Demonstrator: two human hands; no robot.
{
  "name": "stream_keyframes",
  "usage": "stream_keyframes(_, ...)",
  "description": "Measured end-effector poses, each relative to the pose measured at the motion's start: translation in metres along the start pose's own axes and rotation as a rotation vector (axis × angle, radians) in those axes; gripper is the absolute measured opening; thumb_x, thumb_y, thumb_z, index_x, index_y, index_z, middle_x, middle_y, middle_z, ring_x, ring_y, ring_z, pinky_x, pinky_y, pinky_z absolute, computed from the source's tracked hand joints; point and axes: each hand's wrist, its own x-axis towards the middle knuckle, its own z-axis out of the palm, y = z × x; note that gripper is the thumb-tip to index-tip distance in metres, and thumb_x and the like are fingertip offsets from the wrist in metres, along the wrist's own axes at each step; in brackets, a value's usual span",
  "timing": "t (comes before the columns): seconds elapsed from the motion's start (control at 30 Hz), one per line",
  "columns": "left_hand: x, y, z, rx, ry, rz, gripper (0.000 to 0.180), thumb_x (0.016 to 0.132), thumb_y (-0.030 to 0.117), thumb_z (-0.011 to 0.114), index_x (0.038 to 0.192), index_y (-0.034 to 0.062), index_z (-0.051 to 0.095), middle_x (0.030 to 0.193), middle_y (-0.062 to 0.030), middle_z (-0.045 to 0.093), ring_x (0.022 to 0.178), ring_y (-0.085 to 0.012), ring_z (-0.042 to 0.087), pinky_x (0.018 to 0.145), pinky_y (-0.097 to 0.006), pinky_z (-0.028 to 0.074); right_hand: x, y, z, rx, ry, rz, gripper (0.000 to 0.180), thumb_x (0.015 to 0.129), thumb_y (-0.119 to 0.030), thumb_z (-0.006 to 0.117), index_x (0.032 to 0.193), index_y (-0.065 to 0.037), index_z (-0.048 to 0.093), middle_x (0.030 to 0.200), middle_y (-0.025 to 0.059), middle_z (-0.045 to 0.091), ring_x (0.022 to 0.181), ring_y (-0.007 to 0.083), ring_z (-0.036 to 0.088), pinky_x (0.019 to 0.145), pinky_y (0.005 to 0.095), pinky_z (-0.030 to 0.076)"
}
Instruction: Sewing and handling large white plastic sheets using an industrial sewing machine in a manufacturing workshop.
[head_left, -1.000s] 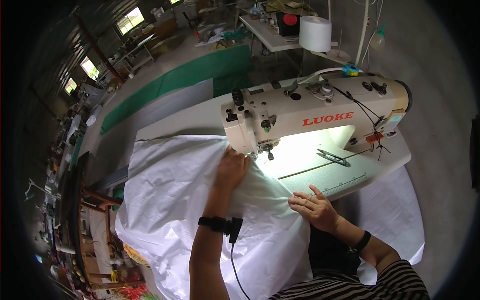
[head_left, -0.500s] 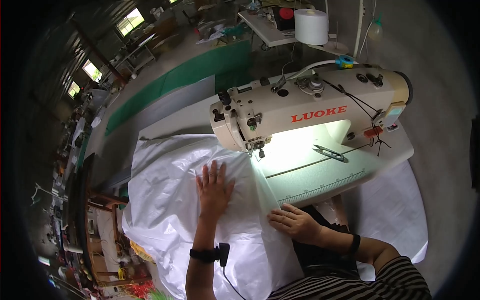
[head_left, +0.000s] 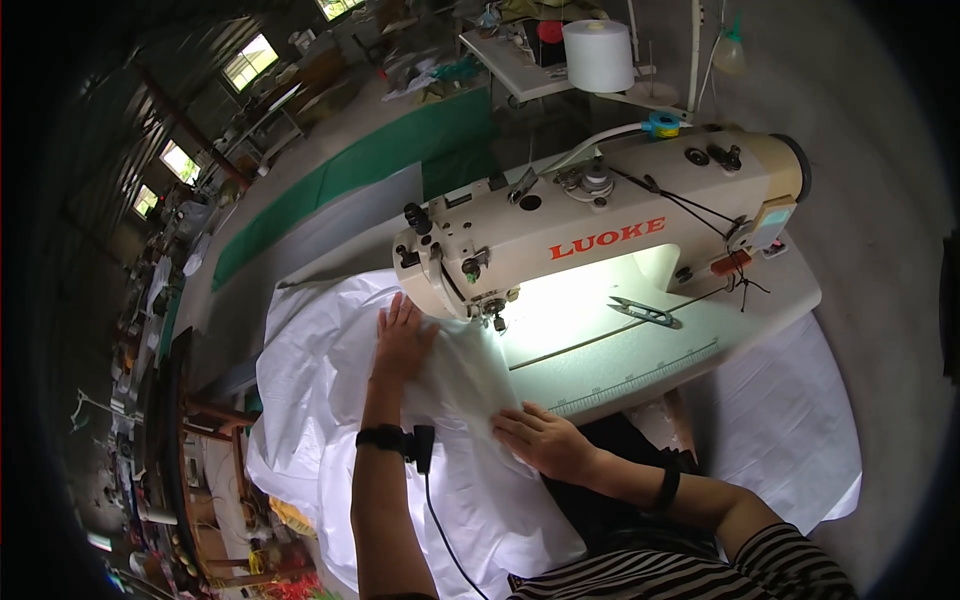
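Observation:
A large white sheet (head_left: 320, 390), shiny and creased, spreads over the left side of the sewing machine table and down its front edge. Its right edge runs up to the needle area (head_left: 497, 318) of the cream sewing machine (head_left: 600, 215). My left hand (head_left: 403, 345) presses on the sheet left of the machine head, fingers stretched forward. Nearer to me, my right hand (head_left: 545, 440) lies on the sheet's right edge at the table front, its fingers extended over the cloth. Thread snips (head_left: 645, 312) rest on the table under the machine arm.
A lamp lights the machine bed (head_left: 570, 350). Behind the machine stands a big white thread cone (head_left: 598, 60). More white sheeting (head_left: 785, 410) hangs at the right. A green sheet (head_left: 340, 180) lies beyond the table, and a wooden stool (head_left: 215, 420) is at the left.
The sheet has shifted forward at the needle, and both hands have moved along with it. My left hand is now closer to the machine head. The whole view has shifted slightly.

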Motion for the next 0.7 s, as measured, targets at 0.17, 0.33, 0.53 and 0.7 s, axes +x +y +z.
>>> stream_keyframes(0.17,0.014,0.011,-0.026,-0.091,-0.041,-0.08,0.068,0.095,0.043,0.057,0.149,0.0068,0.037,0.157,-0.0123,0.034,0.149,-0.0305,0.022,0.118,-0.06,0.018,0.001,-0.001,0.006,-0.133,-0.064,-0.017,0.042,0.083,-0.018,0.06,0.121,0.0,0.063,0.134,0.0137,0.056,0.127,0.0259,0.052,0.109,0.0434,0.041)
stream_keyframes(0.33,-0.073,0.061,-0.061,-0.03,-0.044,-0.144,0.065,0.095,0.043,0.058,0.15,0.0163,0.037,0.157,-0.0096,0.033,0.146,-0.0364,0.028,0.11,-0.067,0.028,-0.034,-0.032,-0.002,-0.01,-0.011,-0.071,0.038,0.086,-0.015,0.057,0.12,0.001,0.064,0.132,0.0138,0.059,0.124,0.027,0.056,0.108,0.0413,0.045)
stream_keyframes(0.53,-0.139,0.042,-0.035,-0.058,0.077,-0.33,0.062,0.096,0.047,0.055,0.151,0.0215,0.038,0.161,-0.0074,0.029,0.148,-0.0384,0.023,0.109,-0.072,0.022,-0.043,-0.05,-0.002,0.009,-0.061,-0.057,0.038,0.087,-0.014,0.055,0.122,0.0,0.064,0.134,0.0116,0.059,0.126,0.0257,0.056,0.109,0.0401,0.044)
stream_keyframes(0.7,-0.1,0.006,-0.013,-0.068,0.104,-0.321,0.061,0.097,0.047,0.054,0.151,0.0228,0.039,0.161,-0.0073,0.028,0.148,-0.0376,0.022,0.11,-0.072,0.018,-0.018,-0.031,0.002,0.033,-0.046,-0.018,0.041,0.086,-0.015,0.054,0.123,0.003,0.061,0.135,0.0148,0.056,0.129,0.0288,0.052,0.111,0.0434,0.04)
